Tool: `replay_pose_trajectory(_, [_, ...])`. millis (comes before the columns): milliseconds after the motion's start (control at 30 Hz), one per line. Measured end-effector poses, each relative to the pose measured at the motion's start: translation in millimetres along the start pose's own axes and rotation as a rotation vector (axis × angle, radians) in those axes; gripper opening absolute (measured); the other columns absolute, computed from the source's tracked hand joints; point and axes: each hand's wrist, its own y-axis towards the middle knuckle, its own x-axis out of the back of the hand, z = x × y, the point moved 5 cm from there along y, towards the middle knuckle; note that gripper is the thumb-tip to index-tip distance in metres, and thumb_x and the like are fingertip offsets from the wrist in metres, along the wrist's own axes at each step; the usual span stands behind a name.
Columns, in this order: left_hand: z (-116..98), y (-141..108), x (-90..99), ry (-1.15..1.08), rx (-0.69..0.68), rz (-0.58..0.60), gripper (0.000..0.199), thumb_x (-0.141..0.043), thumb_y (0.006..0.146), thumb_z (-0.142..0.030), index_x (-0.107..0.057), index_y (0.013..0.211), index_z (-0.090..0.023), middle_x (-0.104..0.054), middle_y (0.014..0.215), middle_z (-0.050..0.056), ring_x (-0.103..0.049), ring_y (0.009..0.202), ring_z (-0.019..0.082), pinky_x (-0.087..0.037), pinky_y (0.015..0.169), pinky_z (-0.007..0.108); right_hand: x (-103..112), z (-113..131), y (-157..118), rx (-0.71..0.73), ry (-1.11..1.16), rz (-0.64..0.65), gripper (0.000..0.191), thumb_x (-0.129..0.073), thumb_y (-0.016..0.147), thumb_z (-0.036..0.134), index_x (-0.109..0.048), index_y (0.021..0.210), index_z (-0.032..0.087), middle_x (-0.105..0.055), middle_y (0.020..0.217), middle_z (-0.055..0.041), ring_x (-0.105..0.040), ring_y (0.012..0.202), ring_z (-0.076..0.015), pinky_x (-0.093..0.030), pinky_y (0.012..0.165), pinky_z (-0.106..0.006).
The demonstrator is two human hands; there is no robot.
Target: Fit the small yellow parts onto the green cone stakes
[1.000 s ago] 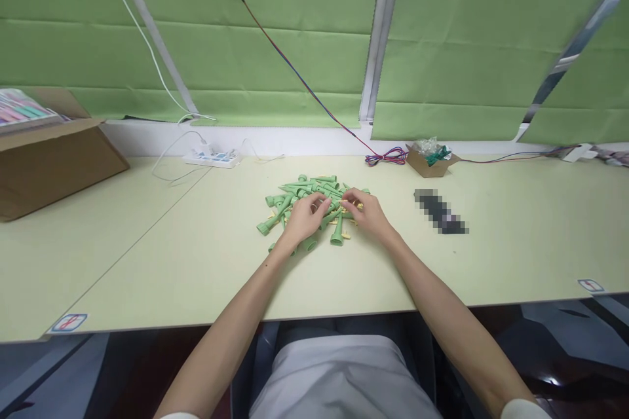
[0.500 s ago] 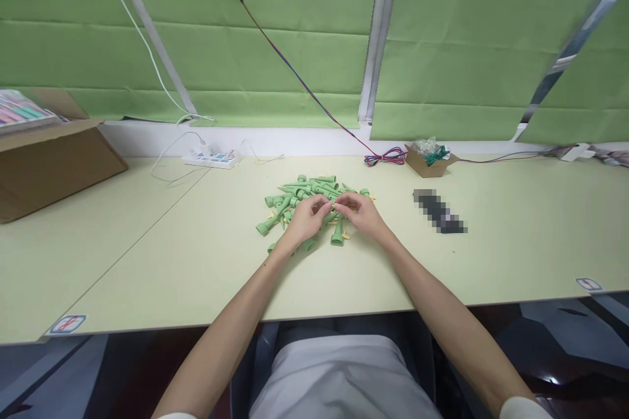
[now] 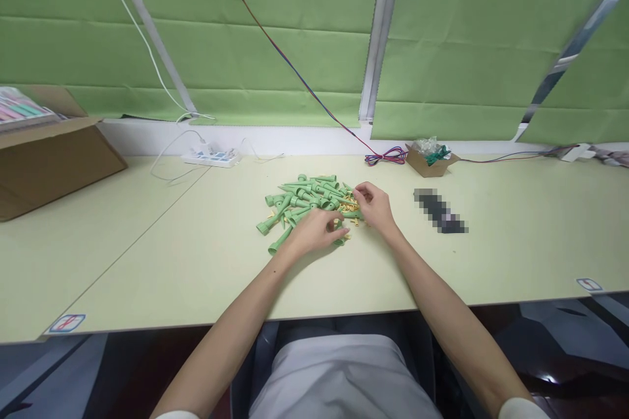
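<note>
A pile of green plastic watering spikes (image 3: 314,193), hollow cones with wide capped ends, lies on the pale table. Small yellow plastic pieces (image 3: 348,207) are heaped at the pile's right side. My left hand (image 3: 314,230) rests low over the front of the pile, thumb and fingers apart in a curve. A green spike end shows just under its fingertips. At the pile's right edge, my right hand (image 3: 376,204) has its thumb and fingertips drawn together beside the yellow pieces. Whatever sits between those fingertips is too small to make out.
A cardboard box (image 3: 54,160) stands at the far left. Behind the pile are a white power strip (image 3: 211,156), coiled red-blue wire (image 3: 386,156) and a small carton (image 3: 426,163) with plastic wrapping. A dark pixelated object (image 3: 439,211) lies to the right.
My hands, together over the pile before, have come apart. The left moved slightly toward me and its fingers opened; the right moved right and up, uncovering the yellow pieces.
</note>
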Motion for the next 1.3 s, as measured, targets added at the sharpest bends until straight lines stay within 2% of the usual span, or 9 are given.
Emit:
replay_pose_trajectory(167, [-2,-2,-3.4,0.022,0.006,0.110,0.033,-0.057,0.089,-0.045,-0.074,0.104,-0.022,-0.069,0.072,0.003,-0.059,0.064,0.018,-0.038,0.064,0.027,-3,1,-2,0.022,0.002,0.009,0.022,-0.056,0.088,0.040,-0.062,0.083,0.019,-0.066,0.074,-0.0035,-0.058,0.067,-0.0167,-0.047,0.065,-0.029])
replay_pose_trajectory(333, [-6,-3,-6.3,0.017,-0.012,0.200,0.033,-0.051,0.091,-0.043,-0.074,0.099,-0.020,-0.065,0.070,0.002,-0.056,0.063,0.017,-0.037,0.063,0.028,-3,0,-3,0.021,0.003,0.010,0.022,-0.056,0.088,0.039,-0.062,0.082,0.019,-0.066,0.074,-0.0036,-0.058,0.067,-0.0168,-0.046,0.064,-0.029])
replay_pose_trajectory(567, [-9,-2,-7.0,-0.018,-0.035,0.197,0.032,-0.052,0.090,-0.043,-0.072,0.097,-0.018,-0.060,0.067,0.001,-0.053,0.061,0.017,-0.035,0.060,0.028,-4,1,-2,0.012,-0.004,0.020,0.023,-0.056,0.087,0.040,-0.061,0.081,0.019,-0.065,0.073,-0.0036,-0.056,0.064,-0.0162,-0.046,0.062,-0.028])
replay_pose_trajectory(700, [-6,-1,-4.4,-0.051,-0.023,0.137,0.032,-0.057,0.088,-0.044,-0.072,0.102,-0.019,-0.061,0.069,0.001,-0.055,0.063,0.017,-0.036,0.060,0.028,-4,0,-3,0.018,-0.005,0.029,0.023,-0.056,0.088,0.041,-0.062,0.082,0.019,-0.066,0.073,-0.0035,-0.056,0.065,-0.0164,-0.046,0.063,-0.029])
replay_pose_trajectory(800, [0,0,0.0,-0.040,0.021,0.062,0.040,-0.064,0.082,-0.047,-0.070,0.112,-0.020,-0.064,0.075,0.001,-0.057,0.067,0.018,-0.039,0.061,0.028,-5,-1,-3,0.026,-0.005,0.042,0.023,-0.056,0.088,0.041,-0.062,0.082,0.019,-0.066,0.074,-0.0035,-0.057,0.065,-0.0166,-0.046,0.064,-0.029])
replay_pose_trajectory(967, [10,3,11.7,-0.030,0.089,-0.137,0.049,-0.071,0.077,-0.038,-0.065,0.122,-0.019,-0.068,0.096,0.005,-0.062,0.075,0.019,-0.047,0.071,0.030,-7,-4,-1,0.004,0.025,0.064,0.024,-0.056,0.087,0.041,-0.063,0.081,0.019,-0.067,0.075,-0.0044,-0.058,0.066,-0.0172,-0.046,0.064,-0.030])
replay_pose_trajectory(1100, [18,5,18.7,-0.033,0.135,-0.280,0.046,-0.068,0.079,-0.029,-0.062,0.124,-0.019,-0.068,0.098,0.005,-0.061,0.071,0.018,-0.050,0.075,0.033,-10,-5,-1,-0.012,0.055,0.102,0.024,-0.056,0.086,0.041,-0.064,0.080,0.019,-0.067,0.075,-0.0046,-0.058,0.066,-0.0175,-0.045,0.063,-0.030])
replay_pose_trajectory(1300, [22,5,17.7,-0.083,0.135,-0.297,0.044,-0.065,0.080,-0.022,-0.059,0.124,-0.022,-0.067,0.104,0.003,-0.060,0.062,0.014,-0.051,0.078,0.034,-15,-4,-2,0.004,0.065,0.161,0.026,-0.057,0.086,0.042,-0.065,0.080,0.018,-0.067,0.074,-0.0047,-0.059,0.067,-0.0177,-0.045,0.063,-0.030])
